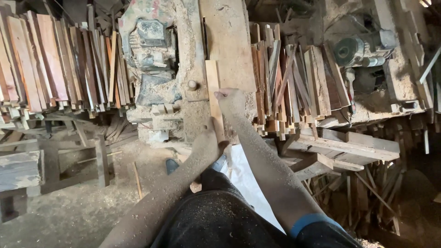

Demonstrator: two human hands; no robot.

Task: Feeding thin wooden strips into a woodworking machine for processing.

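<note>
Both hands [209, 144] [231, 99], fingers closed on wood strip [213, 87]

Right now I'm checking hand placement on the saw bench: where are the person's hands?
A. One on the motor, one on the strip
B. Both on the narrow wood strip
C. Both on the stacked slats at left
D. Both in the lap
B: the left hand holds the near end of the narrow wood strip, and the right hand presses on it farther along.

wood strip [212, 87] on saw table [229, 41], plank stacks [55, 59] left, offcuts [289, 87] right
</note>
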